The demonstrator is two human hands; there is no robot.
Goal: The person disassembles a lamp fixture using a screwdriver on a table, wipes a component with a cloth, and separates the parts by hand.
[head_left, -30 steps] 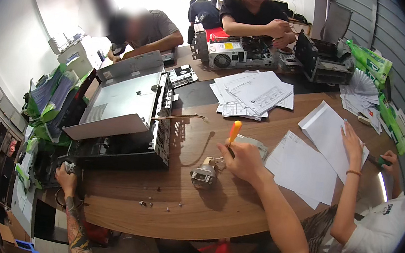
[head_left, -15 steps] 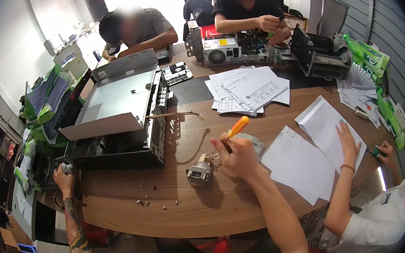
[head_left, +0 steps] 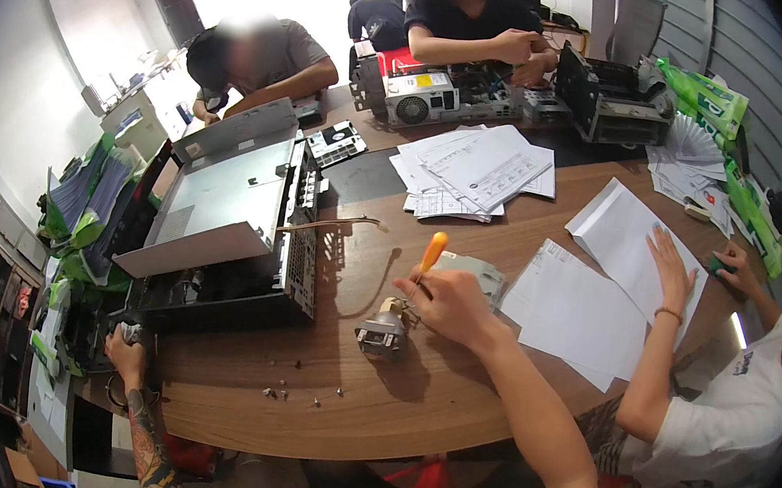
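Note:
My right hand (head_left: 454, 304) is closed round a screwdriver, its orange handle (head_left: 433, 250) pointing up. Its fingertips are beside a small metal-and-glass lamp module (head_left: 380, 337) with short wires, on the wooden table. Whether the hand touches those wires cannot be made out. At the table's left edge, my left hand (head_left: 123, 356) is curled round a small greyish thing that I cannot make out. Several small screws (head_left: 277, 394) lie between my hands, near the front edge. Behind my left hand stands a large open black device casing (head_left: 221, 297) with a raised metal cover (head_left: 213, 195).
White sheets (head_left: 576, 309) lie right of my right hand, where a co-worker's hand (head_left: 668, 271) rests on paper. A paper pile (head_left: 481, 172) is farther back. Two people work across the table near an opened computer chassis (head_left: 422, 101). Green bags (head_left: 91, 210) are at left.
My right hand has moved slightly down and left, and the screwdriver handle stands more upright. My left hand stays in place. The far co-worker's hands have come lower and closer together.

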